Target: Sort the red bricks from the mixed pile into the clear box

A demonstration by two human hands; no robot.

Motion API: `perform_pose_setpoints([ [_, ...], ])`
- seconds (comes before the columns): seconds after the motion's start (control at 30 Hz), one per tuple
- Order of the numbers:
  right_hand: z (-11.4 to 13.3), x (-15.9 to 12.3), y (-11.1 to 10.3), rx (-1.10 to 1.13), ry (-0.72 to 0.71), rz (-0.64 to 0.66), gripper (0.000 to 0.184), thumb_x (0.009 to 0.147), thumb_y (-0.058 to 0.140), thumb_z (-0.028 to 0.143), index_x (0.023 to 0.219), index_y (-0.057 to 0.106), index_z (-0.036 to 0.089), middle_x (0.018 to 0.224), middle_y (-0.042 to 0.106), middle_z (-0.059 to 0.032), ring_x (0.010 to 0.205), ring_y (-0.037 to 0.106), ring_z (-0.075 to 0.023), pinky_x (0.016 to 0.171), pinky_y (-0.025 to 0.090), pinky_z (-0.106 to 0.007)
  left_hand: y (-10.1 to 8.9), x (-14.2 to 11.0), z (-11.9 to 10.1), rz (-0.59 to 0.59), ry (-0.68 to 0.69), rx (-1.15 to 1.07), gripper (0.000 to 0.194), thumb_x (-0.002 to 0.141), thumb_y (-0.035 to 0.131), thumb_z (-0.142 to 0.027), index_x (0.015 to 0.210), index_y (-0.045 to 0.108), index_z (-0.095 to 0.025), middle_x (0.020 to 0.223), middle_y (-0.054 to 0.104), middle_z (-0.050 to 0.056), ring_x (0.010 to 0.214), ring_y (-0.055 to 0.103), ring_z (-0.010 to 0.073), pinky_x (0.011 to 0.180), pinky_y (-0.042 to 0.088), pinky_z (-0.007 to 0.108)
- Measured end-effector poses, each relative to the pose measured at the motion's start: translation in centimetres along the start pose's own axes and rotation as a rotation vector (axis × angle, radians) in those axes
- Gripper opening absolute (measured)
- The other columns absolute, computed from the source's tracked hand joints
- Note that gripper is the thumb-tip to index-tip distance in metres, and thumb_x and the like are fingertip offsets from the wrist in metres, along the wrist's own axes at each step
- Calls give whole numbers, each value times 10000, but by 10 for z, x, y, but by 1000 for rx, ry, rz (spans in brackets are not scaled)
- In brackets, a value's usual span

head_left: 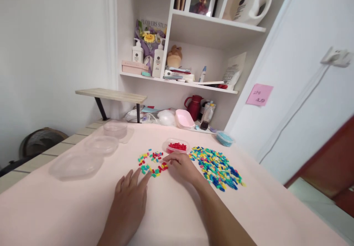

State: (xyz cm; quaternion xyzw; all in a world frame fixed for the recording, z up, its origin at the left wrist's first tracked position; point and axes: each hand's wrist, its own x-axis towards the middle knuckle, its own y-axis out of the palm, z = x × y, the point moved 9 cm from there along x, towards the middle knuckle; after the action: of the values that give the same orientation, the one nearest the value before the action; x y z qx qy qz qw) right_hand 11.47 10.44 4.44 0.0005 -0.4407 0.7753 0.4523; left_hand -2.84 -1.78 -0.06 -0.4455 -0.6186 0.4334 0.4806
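Observation:
Small coloured plastic pieces lie in a loose ring-like scatter (156, 171) on the pink-covered table. At its near edge my left hand (129, 194) rests palm down, fingers spread, the index fingertip touching or just above green pieces. My right hand (181, 165) reaches to the scatter's right side, beside several red pieces (164, 166). Its fingertips are close together and point left; anything between them is too small to make out. Just beyond it stands a clear tub (166, 145) holding red pieces (177, 146). A larger mixed pile (218, 166) spreads out to the right.
Clear plastic containers (76, 166) line the table's left side. A tub of light blue pieces (225, 138) stands at the far right corner. Along the back are a pink basin (184, 118), a red jug (194, 107) and a bottle (207, 117). A small wooden shelf (112, 94) juts out at left.

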Motion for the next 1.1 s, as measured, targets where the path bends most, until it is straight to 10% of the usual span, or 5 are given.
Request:
perform_pose_setpoints([
  [0.3,-38,-6,-23,-260,391,-211,473,969,428,274,1431,518,231,795,737,-42,764,687,-223,732,492,-325,0,2,0,66,-26,35,528,966,292,-248,1449,501,-294,1577,438,40,1481,343,273,1203,264,515],
  [0.67,-44,11,-15,-599,471,-92,342,1012,424,348,1265,651,310,1047,751,-63,964,676,-240,797,425,-301,0,3,-1,122,-52,56,546,969,272,-243,1487,436,-297,1599,397,15,1501,305,248,1225,239,493],
  [1.1,-33,0,-22,-442,436,-81,311,992,439,358,1026,733,261,791,737,-37,841,684,-224,711,397,-275,4,7,4,115,-55,84,546,964,296,-271,1494,416,-319,1596,402,8,1490,328,254,1214,248,499],
])
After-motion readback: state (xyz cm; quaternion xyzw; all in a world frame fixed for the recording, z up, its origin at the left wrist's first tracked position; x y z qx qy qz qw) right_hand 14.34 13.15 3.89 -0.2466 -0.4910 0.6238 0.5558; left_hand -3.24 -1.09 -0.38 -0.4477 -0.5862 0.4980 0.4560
